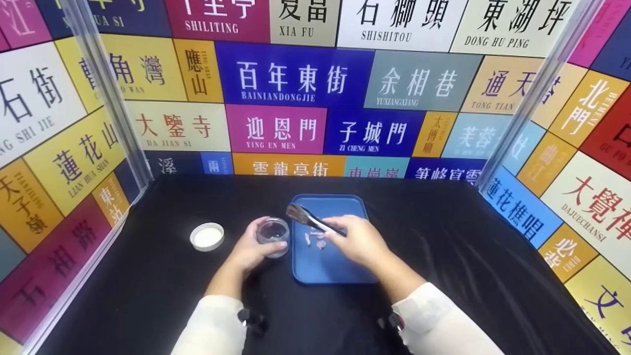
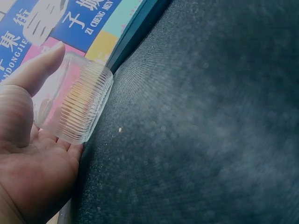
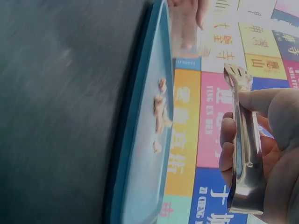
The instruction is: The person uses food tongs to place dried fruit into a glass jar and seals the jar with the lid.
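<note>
My left hand (image 1: pixel 250 250) grips a clear glass jar (image 1: pixel 273 230) beside the tray's left edge, thumb on one side and fingers on the other. The jar's ribbed wall shows in the left wrist view, and its mouth is uncovered. In my right hand (image 1: pixel 362 241) is a pair of metal tongs (image 3: pixel 244 158), held over the blue tray (image 1: pixel 340 271) with the slotted tips pointing toward the jar. Those tips stand close together, and I cannot tell whether anything is between them. Several small pale, irregular pieces (image 3: pixel 160 109) lie on the tray below.
A round white lid (image 1: pixel 207 236) lies on the black tablecloth (image 1: pixel 148 276) to the left of the jar. Panels with colourful printed signs (image 1: pixel 296 74) stand behind and on both sides of the table, with clear corner posts (image 1: pixel 537 88) between them.
</note>
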{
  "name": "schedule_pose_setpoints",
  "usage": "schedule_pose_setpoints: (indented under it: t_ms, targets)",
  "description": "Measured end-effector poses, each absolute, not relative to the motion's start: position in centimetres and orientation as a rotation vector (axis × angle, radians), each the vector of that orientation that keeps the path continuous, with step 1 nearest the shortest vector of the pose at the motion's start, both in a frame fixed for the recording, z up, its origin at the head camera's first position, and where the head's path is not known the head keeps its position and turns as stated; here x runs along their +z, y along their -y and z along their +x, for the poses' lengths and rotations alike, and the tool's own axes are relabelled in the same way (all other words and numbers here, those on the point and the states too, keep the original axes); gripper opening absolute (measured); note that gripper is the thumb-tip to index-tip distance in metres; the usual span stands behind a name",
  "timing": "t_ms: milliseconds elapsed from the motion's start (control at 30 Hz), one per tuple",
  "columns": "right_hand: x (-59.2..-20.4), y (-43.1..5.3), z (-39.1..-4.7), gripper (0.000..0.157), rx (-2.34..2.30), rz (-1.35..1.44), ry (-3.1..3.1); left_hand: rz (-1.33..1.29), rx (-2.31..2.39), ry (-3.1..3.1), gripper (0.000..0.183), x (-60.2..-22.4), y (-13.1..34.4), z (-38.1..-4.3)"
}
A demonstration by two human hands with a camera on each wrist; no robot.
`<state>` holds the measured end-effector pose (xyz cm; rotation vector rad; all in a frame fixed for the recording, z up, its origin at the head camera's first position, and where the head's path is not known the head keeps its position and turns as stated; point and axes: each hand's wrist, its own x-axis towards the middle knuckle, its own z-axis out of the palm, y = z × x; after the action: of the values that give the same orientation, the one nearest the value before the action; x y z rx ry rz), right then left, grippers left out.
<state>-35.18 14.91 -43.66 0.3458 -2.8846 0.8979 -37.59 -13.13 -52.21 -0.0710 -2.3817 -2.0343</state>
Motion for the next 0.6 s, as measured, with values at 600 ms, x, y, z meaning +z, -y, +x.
schedule_pose_setpoints:
  t_ms: [600]
  targets:
    - [-44.0,-11.3,-35.3,0.033,0.886,0.544,2.821,-0.108,-2.106,2.339,0.096,-52.1,13.2,-37.6]
